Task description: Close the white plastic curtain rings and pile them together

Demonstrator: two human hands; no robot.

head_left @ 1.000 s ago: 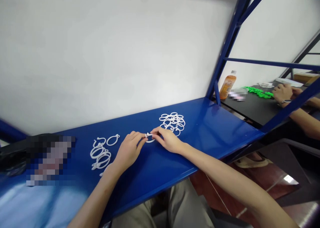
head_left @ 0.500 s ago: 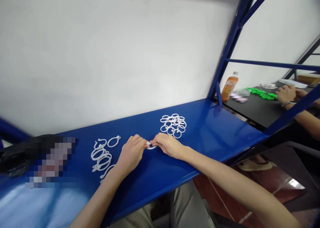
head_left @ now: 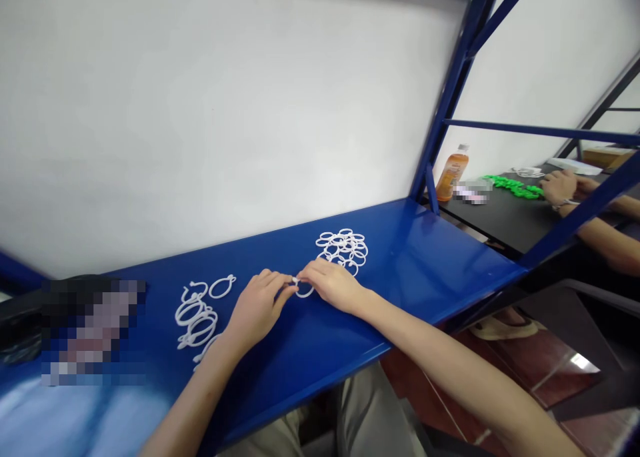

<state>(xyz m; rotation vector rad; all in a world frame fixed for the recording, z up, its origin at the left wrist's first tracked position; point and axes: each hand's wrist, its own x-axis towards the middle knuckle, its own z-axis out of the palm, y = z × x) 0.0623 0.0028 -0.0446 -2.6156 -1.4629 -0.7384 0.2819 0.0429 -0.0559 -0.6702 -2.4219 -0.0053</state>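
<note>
Between my two hands, a white plastic ring (head_left: 305, 297) with a small clasp hangs just over the blue table. My left hand (head_left: 260, 303) pinches it at the clasp with thumb and fingertips. The fingers of my right hand (head_left: 333, 285) close on its other side and partly cover it. Just beyond the right hand lies a flat cluster of white rings (head_left: 345, 243). Left of my left hand are several loose white rings (head_left: 200, 323), some seemingly unfastened, and a forearm hides part of one.
The blue tabletop (head_left: 415, 263) runs along a white wall. A black bag (head_left: 30, 317) lies at the left, beside a blurred-out item. Blue metal posts (head_left: 445, 103) stand at the right. Beyond them, another person's hands (head_left: 563, 187) are near green pieces (head_left: 515, 187) and an orange drink bottle (head_left: 454, 173).
More of the held ring's loop shows now below the fingers, and my left thumb has shifted lower. My view has turned slightly to the right. Both hands remain at the ring.
</note>
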